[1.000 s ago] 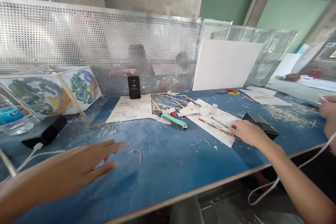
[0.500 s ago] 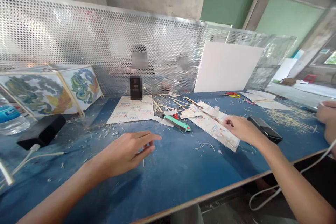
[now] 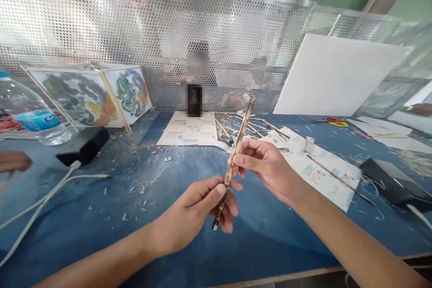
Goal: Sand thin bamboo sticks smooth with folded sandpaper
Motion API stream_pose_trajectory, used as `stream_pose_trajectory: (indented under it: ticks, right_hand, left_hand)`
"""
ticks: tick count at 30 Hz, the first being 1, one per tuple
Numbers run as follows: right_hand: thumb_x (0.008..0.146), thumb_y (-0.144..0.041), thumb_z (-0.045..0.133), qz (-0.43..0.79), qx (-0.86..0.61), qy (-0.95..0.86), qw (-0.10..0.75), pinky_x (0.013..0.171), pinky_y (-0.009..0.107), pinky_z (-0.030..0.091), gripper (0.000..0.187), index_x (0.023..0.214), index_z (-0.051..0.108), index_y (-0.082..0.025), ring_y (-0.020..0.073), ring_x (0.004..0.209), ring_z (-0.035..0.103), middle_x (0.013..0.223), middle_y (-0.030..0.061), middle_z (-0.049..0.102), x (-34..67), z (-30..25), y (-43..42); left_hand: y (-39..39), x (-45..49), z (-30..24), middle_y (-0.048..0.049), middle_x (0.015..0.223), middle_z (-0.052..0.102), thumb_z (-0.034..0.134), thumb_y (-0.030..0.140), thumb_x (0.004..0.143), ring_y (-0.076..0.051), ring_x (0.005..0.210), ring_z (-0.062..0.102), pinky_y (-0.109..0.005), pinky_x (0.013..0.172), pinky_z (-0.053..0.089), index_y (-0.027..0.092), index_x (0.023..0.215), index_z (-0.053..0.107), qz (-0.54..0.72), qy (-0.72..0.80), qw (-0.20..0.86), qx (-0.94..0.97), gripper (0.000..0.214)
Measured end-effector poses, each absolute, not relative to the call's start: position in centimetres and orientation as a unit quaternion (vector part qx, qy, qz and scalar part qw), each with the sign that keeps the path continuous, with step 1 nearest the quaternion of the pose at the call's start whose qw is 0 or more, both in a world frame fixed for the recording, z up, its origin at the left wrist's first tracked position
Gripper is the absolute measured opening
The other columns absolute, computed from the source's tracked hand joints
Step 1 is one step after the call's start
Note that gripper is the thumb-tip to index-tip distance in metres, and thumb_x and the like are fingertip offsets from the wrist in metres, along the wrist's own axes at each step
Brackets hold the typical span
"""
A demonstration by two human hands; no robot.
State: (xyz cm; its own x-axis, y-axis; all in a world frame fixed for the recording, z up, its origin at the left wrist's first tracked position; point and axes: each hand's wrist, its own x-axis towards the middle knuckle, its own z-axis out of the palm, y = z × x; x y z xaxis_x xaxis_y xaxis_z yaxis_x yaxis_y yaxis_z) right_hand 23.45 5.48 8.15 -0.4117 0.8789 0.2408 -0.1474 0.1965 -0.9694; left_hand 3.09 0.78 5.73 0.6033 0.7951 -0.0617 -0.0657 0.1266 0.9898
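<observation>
"Where is the mottled bamboo strip (image 3: 230,174)?"

"Aloft over the near middle of the blue table (image 3: 270,252), upper end tilted right."

"And the hands?"

"Both clamped on it: the left hand (image 3: 192,211) low, the right hand (image 3: 270,164) higher (a second strip (image 3: 337,177) lies across the printed sheet (image 3: 317,181) at right)."

Soft, fairly bright light fills the scene, strongest as pale glare on the perforated metal screen (image 3: 145,22) along the far edge of the counter (image 3: 270,256), which darkens toward its front edge. The left hand (image 3: 199,207) and right hand (image 3: 266,164) look fairly clear; another person's hand (image 3: 15,162) is blurred. Wide-angle distortion stretches the water bottle (image 3: 37,119). Coarse pixelation covers the black phone (image 3: 194,100); shapes behind the screen look hazy.
</observation>
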Motion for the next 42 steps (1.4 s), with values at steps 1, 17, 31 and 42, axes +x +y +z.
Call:
stream_pose_trajectory:
  ticks: [1,17,31,42]
  right_hand:
    - [0.088,-0.036,0.082,0.563,-0.288,-0.626,0.456,0.061,0.026,0.055,0.024,0.084,0.07,-0.017,0.0137,0.064,0.065,0.073,0.0021,0.072,23.3,7.8,5.6]
    - [0.106,-0.026,0.04,-0.008,-0.553,-0.794,0.253,0.102,0.051,0.048,0.037,0.125,0.069,-0.015,0.035,0.12,0.065,0.129,0.0172,0.073,30.0,0.5,13.7]
    - [0.108,-0.048,0.028,0.047,-0.613,-0.759,0.215,0.12,0.06,0.031,0.055,0.13,0.072,-0.025,0.0353,0.146,0.045,0.153,0.0107,0.059,29.9,-1.3,14.4]
    - [0.107,-0.047,0.031,-0.013,-0.625,-0.718,0.305,0.115,0.059,0.033,0.052,0.13,0.069,-0.02,0.0357,0.137,0.054,0.141,0.0135,0.068,29.9,-0.4,14.3]
  left_hand:
    - [0.8,3.0,5.6,-0.0001,0.082,0.064,0.046,0.045,0.106,-0.012,0.062,0.063,-0.027,0.063,0.049,0.02,0.112,0.066,0.317,0.309,0.7,0.561,0.034]
    - [0.5,3.1,4.4,0.0076,0.071,0.056,0.06,0.038,0.102,-0.001,0.043,0.037,-0.015,0.041,0.026,0.024,0.095,0.063,0.34,0.332,0.761,0.443,0.017]
    - [0.3,2.9,3.6,-0.0017,0.101,0.072,0.04,0.022,0.104,-0.009,0.063,0.051,-0.029,0.058,0.031,0.029,0.133,0.058,0.375,0.293,0.737,0.48,0.036]
    - [0.3,3.0,3.7,-0.0009,0.107,0.07,0.044,0.022,0.106,-0.011,0.072,0.065,-0.027,0.063,0.045,0.031,0.132,0.057,0.359,0.285,0.735,0.5,0.031]
